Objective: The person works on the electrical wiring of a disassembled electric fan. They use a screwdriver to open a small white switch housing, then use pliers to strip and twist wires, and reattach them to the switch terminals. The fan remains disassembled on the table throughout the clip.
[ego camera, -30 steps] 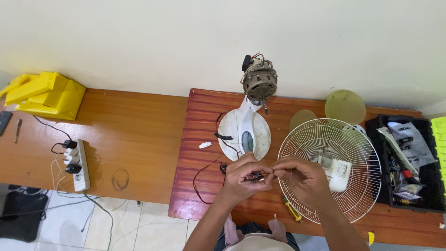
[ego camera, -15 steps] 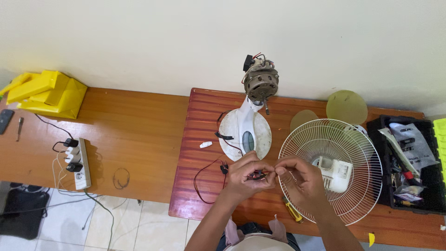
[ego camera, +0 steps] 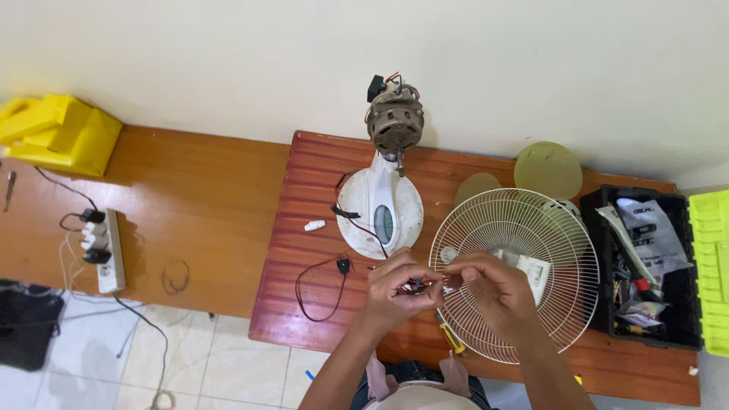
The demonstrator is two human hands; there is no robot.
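Between the two hands, above the reddish slatted desk [ego camera: 304,228], thin dark wires [ego camera: 416,287] stay pinched as before: left hand [ego camera: 399,292] and right hand [ego camera: 497,292] each hold a closed grip on them. Beside them lie a round white wire fan guard [ego camera: 562,250] and a glossy fan base [ego camera: 357,205].

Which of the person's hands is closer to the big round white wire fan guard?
The right hand; it lies over the round white wire fan guard. The left hand is just beside its left rim.

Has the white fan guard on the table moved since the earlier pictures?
No. The white fan guard lies in the same place, right of the fan base and left of the black toolbox.
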